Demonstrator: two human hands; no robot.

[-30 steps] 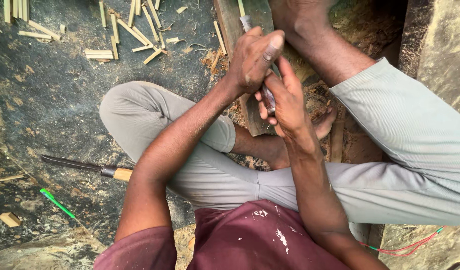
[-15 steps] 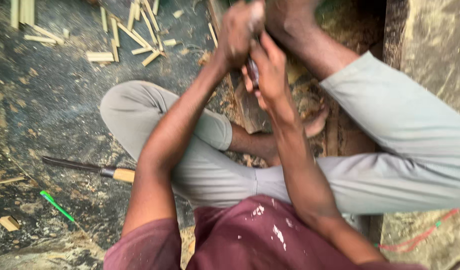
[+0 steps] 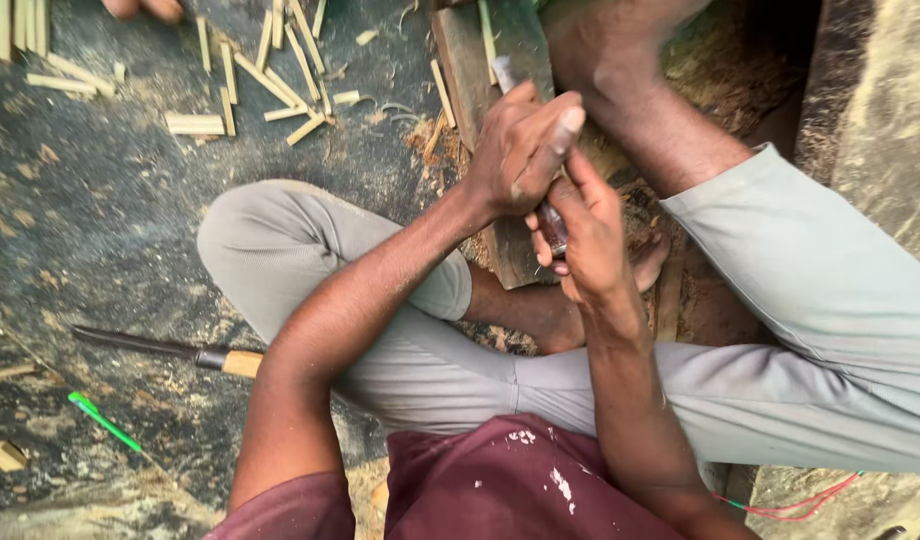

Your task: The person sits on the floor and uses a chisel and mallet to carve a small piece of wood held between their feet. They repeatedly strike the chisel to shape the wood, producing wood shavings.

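The floor [image 3: 100, 230] carries everything here, no container among it. 1 wooden plank [image 3: 485, 60] lies ahead of the crossed legs. Above it, the left hand [image 3: 520, 150] and right hand [image 3: 585, 235] each keep a clenched grip on 1 thin stick [image 3: 503, 72]. 1 knife [image 3: 165, 347] lies left, 1 green strip [image 3: 102, 421] nearby, cut sticks [image 3: 270, 70] too scattered to count.
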